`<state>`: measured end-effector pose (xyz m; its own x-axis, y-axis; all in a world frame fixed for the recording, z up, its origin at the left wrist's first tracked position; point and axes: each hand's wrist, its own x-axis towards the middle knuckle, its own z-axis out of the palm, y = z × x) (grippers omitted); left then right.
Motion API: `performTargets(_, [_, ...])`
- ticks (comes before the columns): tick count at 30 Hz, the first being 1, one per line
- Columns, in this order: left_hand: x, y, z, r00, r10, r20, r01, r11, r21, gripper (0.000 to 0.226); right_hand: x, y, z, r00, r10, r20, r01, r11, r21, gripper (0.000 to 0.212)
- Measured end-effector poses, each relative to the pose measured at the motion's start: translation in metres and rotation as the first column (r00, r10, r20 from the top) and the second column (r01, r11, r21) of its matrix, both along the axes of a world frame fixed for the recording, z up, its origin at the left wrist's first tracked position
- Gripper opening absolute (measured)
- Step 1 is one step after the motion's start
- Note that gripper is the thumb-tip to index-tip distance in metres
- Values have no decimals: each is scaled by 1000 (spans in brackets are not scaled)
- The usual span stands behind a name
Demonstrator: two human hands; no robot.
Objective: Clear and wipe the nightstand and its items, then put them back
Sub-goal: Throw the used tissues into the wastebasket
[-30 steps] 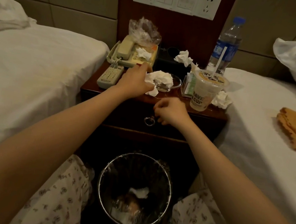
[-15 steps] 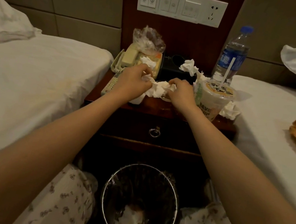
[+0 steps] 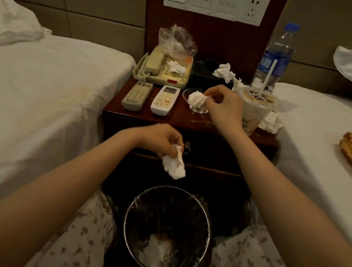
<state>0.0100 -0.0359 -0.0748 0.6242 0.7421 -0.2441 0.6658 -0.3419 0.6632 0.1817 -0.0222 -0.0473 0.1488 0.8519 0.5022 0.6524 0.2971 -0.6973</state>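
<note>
1. Nightstand (image 3: 186, 119), far centre btwn two beds. Top is cluttered: phone (image 3: 164, 71), two remotes (image 3: 136, 96), water bottle (image 3: 274, 56).
2. Bin (image 3: 173, 188), near centre, lined, some tissue at the bottom.
3. Drink cup (image 3: 255, 109), right side. Thin plastic w/ straw, so prob. best held mid-body, upright, no squeeze.
4. L hand (image 3: 158, 137) in front of the drawer, above the bin. Fingers curled, pinching crumpled tissue (image 3: 174, 165) that hangs down.
5. R hand (image 3: 222, 108) at glass dish (image 3: 193, 110). Thumb + fingertips pinch second wad (image 3: 196, 99), which sits in the dish.
6. Wads are light, soft, crushable, so any fold gives a hold. Dish is fragile and may shift w/ the wad.
</note>
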Motion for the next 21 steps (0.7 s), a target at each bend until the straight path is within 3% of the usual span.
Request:
performTargets(3, [9, -5, -22, 994, -28, -108, 23, 998, -54, 21, 5, -17, -6, 997, 19, -71, -21, 999, -32, 9])
performTargets(7, [10, -4, -37, 972, -80, -220, 33, 978, -206, 29, 16, -40, -23, 990, 126, -61, -136, 968, -210, 11])
performTargets(9, [9, -3, -37, 970, -67, -233, 29, 986, -163, 34, 22, -50, -30, 982, 183, -53, -190, 937, -292, 11])
performTargets(12, [9, -1, -27, 996, 86, -31, -82, 989, 124, 28, 28, -63, -39, 974, 225, -2, -211, 908, -363, 9])
performTargets(15, [15, 2, -9, 961, 173, 216, -212, 961, 175, 22, 31, -73, -43, 951, 298, 76, -238, 869, -434, 10])
performTargets(21, [51, 6, 21, 946, 147, 288, -228, 935, 273, 22, 29, -76, -54, 825, 521, 221, -255, 691, -677, 26])
